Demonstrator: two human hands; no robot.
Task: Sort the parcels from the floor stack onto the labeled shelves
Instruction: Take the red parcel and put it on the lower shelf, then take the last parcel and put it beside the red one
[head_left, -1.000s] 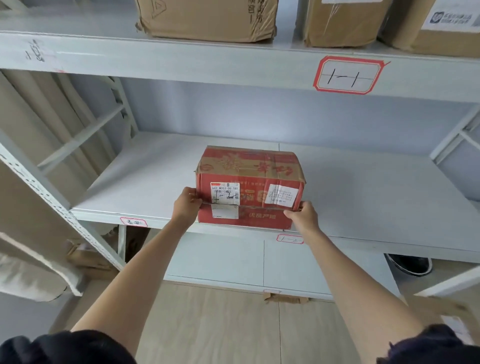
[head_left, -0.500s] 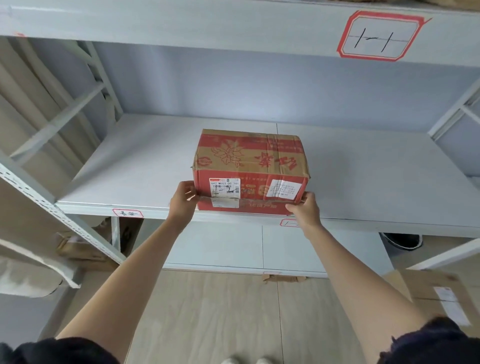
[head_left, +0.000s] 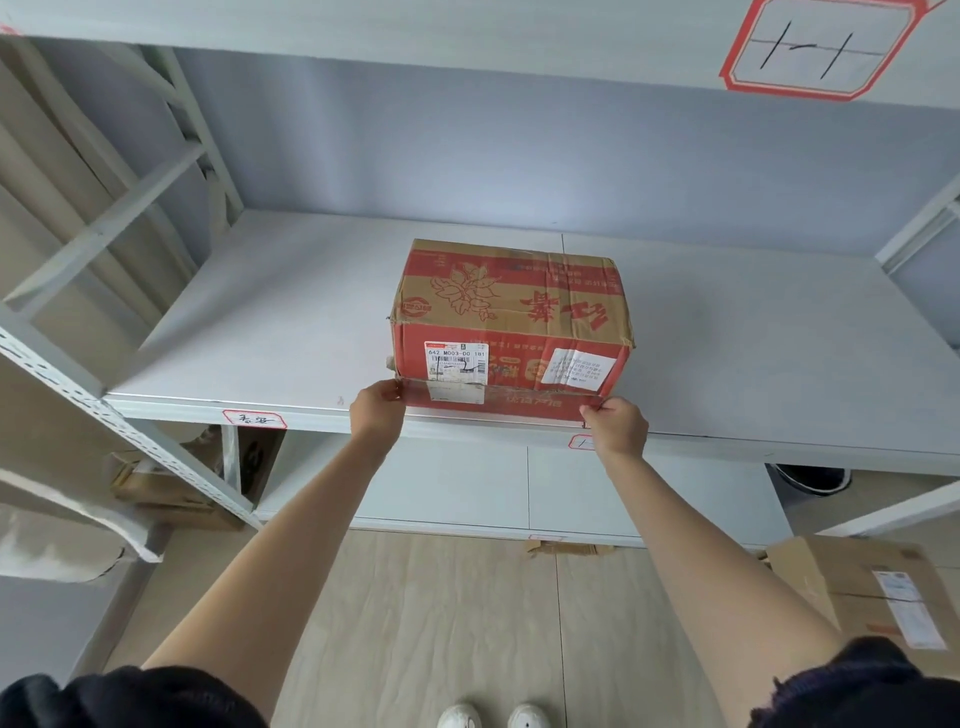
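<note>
A red and brown cardboard parcel (head_left: 511, 322) with white shipping labels rests on the white middle shelf (head_left: 260, 332), close to its front edge. My left hand (head_left: 376, 413) grips the parcel's lower left front corner. My right hand (head_left: 615, 428) holds the lower right front corner. Both arms reach up from below. A red-framed label (head_left: 821, 49) marked "1-1" is stuck on the beam of the shelf above. A small red-framed label (head_left: 254, 419) sits on the middle shelf's front edge, and my right hand partly hides another label there.
A lower shelf (head_left: 467, 493) lies under the middle one. A brown cardboard box (head_left: 872, 597) with a label stands on the wooden floor at the right. Flattened cardboard (head_left: 156, 483) lies behind the slanted rack upright (head_left: 130, 426) at the left. A dark bin (head_left: 810, 478) sits at right.
The parcel has slid further onto the middle shelf and my hands have dropped to its lower front corners. My view has tilted down, so the top shelf's boxes are out of sight.
</note>
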